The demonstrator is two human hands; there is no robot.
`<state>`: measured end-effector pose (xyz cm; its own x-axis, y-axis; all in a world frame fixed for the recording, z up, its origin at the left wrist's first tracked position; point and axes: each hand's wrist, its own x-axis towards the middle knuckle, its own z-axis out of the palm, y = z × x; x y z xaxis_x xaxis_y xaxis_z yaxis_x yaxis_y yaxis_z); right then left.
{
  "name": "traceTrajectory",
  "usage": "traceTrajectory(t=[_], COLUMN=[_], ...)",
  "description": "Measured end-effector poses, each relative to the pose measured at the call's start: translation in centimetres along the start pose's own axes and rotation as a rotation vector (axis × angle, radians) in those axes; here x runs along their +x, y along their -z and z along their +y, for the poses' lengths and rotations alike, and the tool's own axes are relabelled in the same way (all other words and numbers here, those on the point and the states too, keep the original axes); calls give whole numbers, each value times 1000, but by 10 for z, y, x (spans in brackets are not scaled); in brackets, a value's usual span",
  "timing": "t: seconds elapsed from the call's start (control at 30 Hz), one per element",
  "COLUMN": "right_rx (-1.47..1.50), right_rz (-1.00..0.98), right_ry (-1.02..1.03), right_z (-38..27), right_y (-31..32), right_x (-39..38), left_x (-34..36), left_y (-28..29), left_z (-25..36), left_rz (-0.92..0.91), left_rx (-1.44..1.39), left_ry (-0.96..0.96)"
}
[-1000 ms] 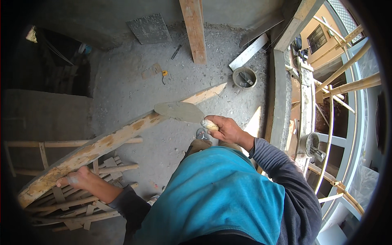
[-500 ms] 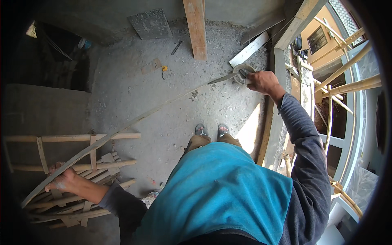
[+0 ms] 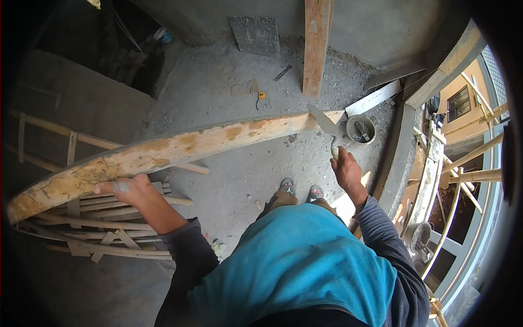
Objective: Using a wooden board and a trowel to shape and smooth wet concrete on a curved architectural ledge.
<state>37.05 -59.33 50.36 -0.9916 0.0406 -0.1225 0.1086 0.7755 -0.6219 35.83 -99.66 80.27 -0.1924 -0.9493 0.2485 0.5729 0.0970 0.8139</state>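
Half a second ago that plank (image 3: 185, 144) showed its thin grey edge upward; now it has rolled to bare its broad, stained wooden side. The right hand (image 3: 348, 171) has drawn back from over the bucket (image 3: 371, 137), and the trowel (image 3: 327, 124), mid-plank a second ago, now overlaps the far end.

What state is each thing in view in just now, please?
left hand: gripping the long board
right hand: closed around the handle of the trowel
long board: blotched, held near its left end
trowel: held, blade overlapping the board's right end, contact unclear
bucket: upright, open, something inside
small yellow item: lying on the floor
sandals: worn
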Motion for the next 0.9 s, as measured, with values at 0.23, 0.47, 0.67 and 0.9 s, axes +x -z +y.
traceTrajectory(t=[0.23,0.47,0.67,0.9], right_rx=[180,546,381,-152], right_rz=[-124,-37,-59,59], right_ry=[340,674,481,620], right_z=[-119,-212,-120,18], right_y=[16,47,56,3], right_x=[-18,-9,32,23], left_x=[-41,-107,-76,-30], left_y=[-16,-25,-46,-111], left_z=[-47,-106,-106,-40], left_rz=[-270,-301,-404,-547], left_rx=[-60,16,25,-87], left_ry=[-88,-79,-166,-135])
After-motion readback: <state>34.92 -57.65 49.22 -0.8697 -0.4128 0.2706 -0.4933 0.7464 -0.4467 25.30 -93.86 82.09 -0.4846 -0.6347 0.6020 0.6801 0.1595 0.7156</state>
